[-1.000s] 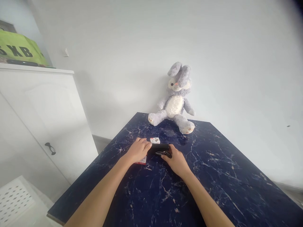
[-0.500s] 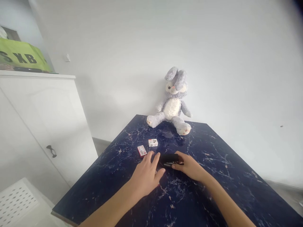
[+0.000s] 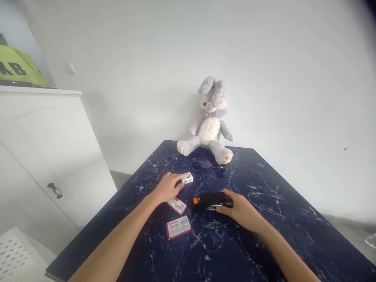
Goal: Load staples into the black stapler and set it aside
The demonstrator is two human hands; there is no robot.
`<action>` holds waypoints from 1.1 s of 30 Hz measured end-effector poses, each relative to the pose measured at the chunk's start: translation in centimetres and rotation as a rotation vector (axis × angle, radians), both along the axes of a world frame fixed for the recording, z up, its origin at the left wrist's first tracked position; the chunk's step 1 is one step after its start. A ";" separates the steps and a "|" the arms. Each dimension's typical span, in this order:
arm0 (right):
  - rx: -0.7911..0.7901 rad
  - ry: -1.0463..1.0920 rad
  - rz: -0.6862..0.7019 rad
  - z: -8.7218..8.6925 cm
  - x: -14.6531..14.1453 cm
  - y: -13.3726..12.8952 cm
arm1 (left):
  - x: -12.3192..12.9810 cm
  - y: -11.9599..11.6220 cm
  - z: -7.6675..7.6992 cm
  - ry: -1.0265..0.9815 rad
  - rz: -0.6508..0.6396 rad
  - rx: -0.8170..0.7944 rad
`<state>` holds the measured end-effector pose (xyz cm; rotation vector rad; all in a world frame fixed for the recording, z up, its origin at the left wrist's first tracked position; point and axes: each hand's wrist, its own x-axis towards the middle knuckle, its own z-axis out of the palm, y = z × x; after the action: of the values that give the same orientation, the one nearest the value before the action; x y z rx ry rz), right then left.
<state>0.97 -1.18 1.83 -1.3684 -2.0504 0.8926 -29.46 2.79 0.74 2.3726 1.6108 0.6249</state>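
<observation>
I can't see the left end of the small white box (image 3: pixel 188 179) behind the fingers of the left hand (image 3: pixel 168 188), nor tell whether they pinch it. That hand also hides the far end of the upper packet (image 3: pixel 178 206). The right hand (image 3: pixel 238 207) covers the right end of the black stapler (image 3: pixel 208 200). The nearer packet's (image 3: pixel 179 227) finest print is too small for me. My view's left edge cuts off the green bag (image 3: pixel 22 67) and perforated white container (image 3: pixel 14 252).
</observation>
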 end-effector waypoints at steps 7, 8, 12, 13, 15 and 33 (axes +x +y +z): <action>0.093 0.030 -0.074 -0.8 -1.1 -0.3 | 0.6 -2.7 0.8 0.019 -0.065 -0.128; 0.103 0.022 -0.087 -0.9 -1.5 -0.4 | 0.6 -2.8 0.8 0.015 -0.069 -0.151; 0.125 -0.022 -0.105 -1.0 -2.7 -0.7 | 0.6 -2.8 1.1 -0.008 -0.087 -0.155; 0.129 -0.030 -0.103 -1.0 -2.9 -0.7 | 0.5 -2.8 1.5 -0.017 -0.084 -0.139; 0.134 -0.041 -0.097 -1.1 -3.1 -0.8 | 0.1 -2.8 2.5 -0.035 -0.077 -0.140; 0.108 -0.022 -0.030 -1.0 -2.7 -0.7 | 0.0 -5.3 5.7 0.188 -0.175 -0.495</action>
<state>-1.71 -1.84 0.79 -1.3529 -2.0573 0.7462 -29.42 -2.53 6.45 2.2029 1.3968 -0.0366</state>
